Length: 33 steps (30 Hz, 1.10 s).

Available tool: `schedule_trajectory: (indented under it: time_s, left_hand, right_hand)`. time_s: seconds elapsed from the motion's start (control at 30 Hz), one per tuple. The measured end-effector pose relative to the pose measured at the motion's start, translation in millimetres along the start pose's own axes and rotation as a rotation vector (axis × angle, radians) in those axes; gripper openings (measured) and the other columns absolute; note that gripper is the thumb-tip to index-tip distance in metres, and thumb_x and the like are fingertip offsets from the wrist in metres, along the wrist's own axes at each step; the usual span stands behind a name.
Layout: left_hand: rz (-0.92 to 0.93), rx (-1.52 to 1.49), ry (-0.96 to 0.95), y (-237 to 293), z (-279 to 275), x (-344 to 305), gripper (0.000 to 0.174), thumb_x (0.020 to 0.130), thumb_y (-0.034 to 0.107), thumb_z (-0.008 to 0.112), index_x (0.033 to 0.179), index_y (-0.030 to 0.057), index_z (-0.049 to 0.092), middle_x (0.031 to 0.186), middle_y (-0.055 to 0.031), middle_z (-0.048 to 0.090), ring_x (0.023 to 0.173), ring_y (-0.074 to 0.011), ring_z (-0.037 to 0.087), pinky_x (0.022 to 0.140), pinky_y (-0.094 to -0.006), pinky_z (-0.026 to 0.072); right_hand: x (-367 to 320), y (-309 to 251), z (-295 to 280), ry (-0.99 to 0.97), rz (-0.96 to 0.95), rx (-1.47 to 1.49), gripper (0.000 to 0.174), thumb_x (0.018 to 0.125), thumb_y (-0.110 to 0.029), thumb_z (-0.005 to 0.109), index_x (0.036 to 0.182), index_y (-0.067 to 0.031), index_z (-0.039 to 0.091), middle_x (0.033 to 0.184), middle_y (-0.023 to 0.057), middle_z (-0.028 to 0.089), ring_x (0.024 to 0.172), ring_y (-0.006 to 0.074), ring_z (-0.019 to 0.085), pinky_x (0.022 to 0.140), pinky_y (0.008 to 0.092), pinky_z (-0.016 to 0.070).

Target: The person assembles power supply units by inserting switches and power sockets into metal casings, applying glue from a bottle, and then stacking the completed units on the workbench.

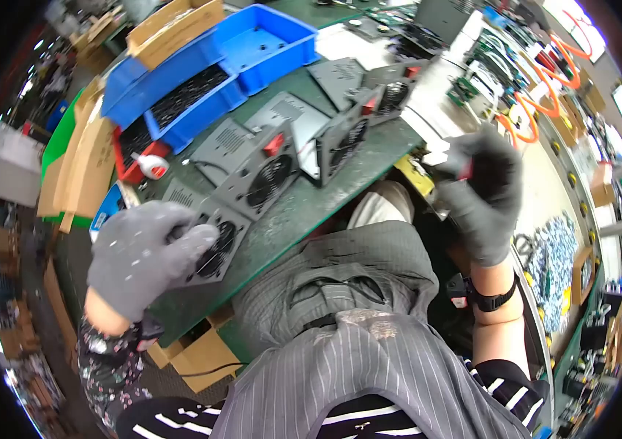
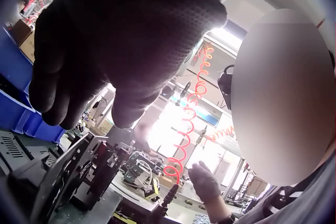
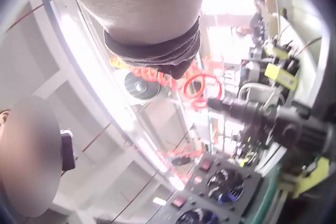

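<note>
My left hand (image 1: 146,252), in a grey glove, hovers at the near-left fan panel (image 1: 232,257) and overlaps it in the head view. Its fingers and thumb stand apart in the left wrist view with nothing visible between them. Two more dark panels with black fans (image 1: 270,179) and red parts (image 1: 274,145) stand along the bench. Over on the right, my gloved right hand (image 1: 483,194) is raised with loosely bent fingers and a gap before the thumb. A dark, slim power tool (image 3: 289,124) hangs near it on a red coiled hose (image 2: 181,145).
Blue bins (image 1: 263,47) with small dark parts stand at the back left of the green bench (image 1: 325,208). Flat grey vented plates (image 1: 223,150) lie behind the fans. A white-and-red bottle (image 1: 152,165) is at the left. A conveyor (image 1: 545,190) runs along the right.
</note>
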<state>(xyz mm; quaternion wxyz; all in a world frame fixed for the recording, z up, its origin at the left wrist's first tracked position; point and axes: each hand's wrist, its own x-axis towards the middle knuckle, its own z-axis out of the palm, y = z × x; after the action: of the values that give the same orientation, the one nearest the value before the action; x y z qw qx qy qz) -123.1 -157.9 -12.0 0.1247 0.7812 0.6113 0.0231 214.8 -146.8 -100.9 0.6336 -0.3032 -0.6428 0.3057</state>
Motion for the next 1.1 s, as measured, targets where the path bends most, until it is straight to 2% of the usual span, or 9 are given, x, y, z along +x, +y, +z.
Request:
schedule_trajectory:
  time_s: [0.1,0.2,0.4,0.53,0.7,0.77,0.9,1.03,1.1]
  left_hand:
    - [0.093,0.059,0.023,-15.4,20.2,-1.9,0.029,0.08,0.034,0.065,0.086,0.0057,0.069,0.082,-0.013,0.065,0.079,-0.032,0.063,0.068,-0.0402,0.0487]
    - [0.434,0.335,0.186,-20.7,29.3,1.1,0.028,0.085,0.035,0.061,0.082,0.0074,0.064,0.074,-0.0122,0.061,0.073,-0.0308,0.063,0.064,-0.0424,0.0483]
    - [0.103,0.105,0.107,-23.0,27.4,-15.7,0.03,0.082,0.036,0.063,0.078,0.0062,0.061,0.073,-0.0137,0.062,0.073,-0.0318,0.064,0.064,-0.0427,0.0494]
    - [0.122,0.11,0.175,-30.9,34.4,-25.1,0.024,0.078,0.03,0.066,0.081,0.0061,0.061,0.074,-0.014,0.061,0.072,-0.0327,0.063,0.062,-0.042,0.0485]
    - [0.142,0.055,0.264,-32.3,43.8,-21.8,0.023,0.072,0.028,0.068,0.08,0.0066,0.062,0.073,-0.0135,0.061,0.071,-0.0335,0.062,0.062,-0.0424,0.0482]
    - [0.16,0.072,0.269,-33.7,45.1,-19.7,0.024,0.072,0.029,0.069,0.079,0.0072,0.062,0.07,-0.0127,0.06,0.068,-0.0326,0.062,0.06,-0.0415,0.0482]
    - [0.165,0.103,0.362,-32.5,50.5,-16.5,0.026,0.072,0.033,0.072,0.075,0.0082,0.062,0.066,-0.0109,0.06,0.062,-0.0307,0.061,0.056,-0.0401,0.0474]
    - [0.105,0.146,0.384,-26.7,52.5,-14.1,0.033,0.076,0.038,0.073,0.071,0.0083,0.061,0.063,-0.0102,0.058,0.058,-0.0296,0.059,0.053,-0.0397,0.045]
    - [0.106,0.174,0.398,-25.2,52.5,-15.7,0.034,0.078,0.039,0.072,0.069,0.0082,0.061,0.061,-0.0101,0.057,0.056,-0.0294,0.058,0.052,-0.0395,0.0438]
  right_hand:
    - [28.9,10.8,50.3,-0.532,-0.385,-0.283,0.042,0.069,0.008,0.07,0.107,-0.0036,0.058,0.096,0.0052,0.061,0.083,0.0219,0.062,0.079,0.0335,0.0512]
    - [36.2,17.5,101.4,-0.625,-0.649,-0.415,0.038,0.065,-0.003,0.07,0.102,-0.0079,0.062,0.094,0.0052,0.061,0.086,0.0236,0.061,0.076,0.0353,0.0507]
    - [40.7,21.5,155.8,-0.692,-0.937,-0.507,0.022,0.073,-0.019,0.059,0.095,-0.0136,0.06,0.087,0.0002,0.054,0.082,0.0183,0.057,0.07,0.0307,0.0473]
    - [44.2,25.4,169.4,-0.948,-0.905,-0.563,0.028,0.072,-0.018,0.06,0.1,-0.0131,0.062,0.098,0.004,0.059,0.094,0.0218,0.058,0.077,0.0336,0.0505]
    - [40.8,31.0,178.4,-0.858,-0.949,-0.615,0.033,0.068,-0.021,0.064,0.099,-0.013,0.062,0.097,0.0037,0.057,0.09,0.0208,0.058,0.074,0.032,0.0509]
    - [38.6,33.9,187.6,-0.699,-1.072,-0.606,0.016,0.072,-0.024,0.06,0.082,-0.0123,0.057,0.084,0.0007,0.051,0.077,0.0162,0.052,0.065,0.0289,0.0463]
    - [49.5,36.8,189.4,-0.74,-1.096,-0.626,0.02,0.073,-0.023,0.058,0.089,-0.0119,0.056,0.086,0.0006,0.052,0.077,0.017,0.052,0.063,0.0284,0.0449]
    - [74.0,12.5,186.1,-0.778,-0.909,-0.896,0.025,0.079,-0.03,0.061,0.096,-0.0131,0.06,0.09,0.0009,0.057,0.09,0.02,0.054,0.075,0.0327,0.0432]
    - [96.0,6.1,189.8,-1.065,-0.678,-0.97,0.046,0.063,-0.042,0.079,0.096,-0.013,0.065,0.097,0.0031,0.061,0.1,0.0237,0.055,0.082,0.0387,0.045]
